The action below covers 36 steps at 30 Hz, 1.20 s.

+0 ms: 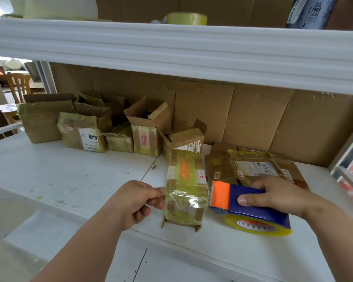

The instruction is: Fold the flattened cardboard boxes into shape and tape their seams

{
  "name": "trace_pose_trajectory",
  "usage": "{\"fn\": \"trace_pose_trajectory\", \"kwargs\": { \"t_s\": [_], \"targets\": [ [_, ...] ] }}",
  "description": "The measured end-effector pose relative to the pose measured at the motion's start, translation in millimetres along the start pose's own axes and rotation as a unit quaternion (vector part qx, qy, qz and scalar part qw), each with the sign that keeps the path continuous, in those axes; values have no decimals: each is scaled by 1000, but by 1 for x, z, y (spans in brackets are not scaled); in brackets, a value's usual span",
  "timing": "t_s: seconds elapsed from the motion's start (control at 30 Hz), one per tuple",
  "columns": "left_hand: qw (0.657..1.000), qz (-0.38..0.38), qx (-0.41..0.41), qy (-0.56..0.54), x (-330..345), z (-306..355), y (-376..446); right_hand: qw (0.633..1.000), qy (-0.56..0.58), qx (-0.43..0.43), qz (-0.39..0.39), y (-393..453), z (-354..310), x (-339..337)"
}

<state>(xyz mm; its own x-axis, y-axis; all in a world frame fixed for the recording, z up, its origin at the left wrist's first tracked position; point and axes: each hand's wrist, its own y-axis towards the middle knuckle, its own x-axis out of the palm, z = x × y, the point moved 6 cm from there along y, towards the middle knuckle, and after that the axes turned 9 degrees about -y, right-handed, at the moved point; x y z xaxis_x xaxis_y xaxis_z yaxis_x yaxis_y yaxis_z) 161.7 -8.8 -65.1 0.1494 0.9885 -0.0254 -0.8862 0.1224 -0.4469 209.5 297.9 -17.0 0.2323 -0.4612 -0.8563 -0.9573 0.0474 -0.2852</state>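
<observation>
Taping a box on the white shelf.
Left hand [138,202] pinches the taped box's [185,190] left edge, box lying at shelf [73,180] front centre; right hand [277,195] grips the blue-orange tape dispenser [249,210] just beside it, thumb on top, flattened boxes [255,165] behind.

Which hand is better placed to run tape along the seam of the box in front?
Right. The right hand already grips the tape dispenser beside the box; the left hand pinches the box edge.
</observation>
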Motion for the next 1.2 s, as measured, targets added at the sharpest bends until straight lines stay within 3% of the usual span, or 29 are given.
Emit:
{"fn": "trace_pose_trajectory", "kwargs": {
  "t_s": [0.33, 0.4, 0.53, 0.6, 0.7, 0.77, 0.83, 1.2],
  "targets": [
    [971, -28, -48, 232, 1, 1, 3, 998, 49, -30, 1, 4, 2, 9],
    [970, -19, -27, 239, 3, -7, 7, 998, 53, -33, 0, 5, 3, 11],
    [962, 67, 169, 203, 2, 12, 9, 997, 60, -38, 0, 10, 6, 16],
    [928, 68, 300, 208, 10, 36, -1, 997, 60, -38, 3, 12, 6, 17],
    [837, -33, 421, 347, 48, 57, -19, 997, 59, -43, 10, 13, 5, 18],
    [778, -86, 401, 476, 71, 51, -17, 998, 46, -46, 16, 12, 3, 18],
    [759, -103, 359, 534, 78, 43, -8, 998, 30, -48, 21, 11, 2, 19],
    [787, -127, 333, 504, 71, 42, 10, 991, 44, -92, 81, -3, 18, 13]
  ]
}}
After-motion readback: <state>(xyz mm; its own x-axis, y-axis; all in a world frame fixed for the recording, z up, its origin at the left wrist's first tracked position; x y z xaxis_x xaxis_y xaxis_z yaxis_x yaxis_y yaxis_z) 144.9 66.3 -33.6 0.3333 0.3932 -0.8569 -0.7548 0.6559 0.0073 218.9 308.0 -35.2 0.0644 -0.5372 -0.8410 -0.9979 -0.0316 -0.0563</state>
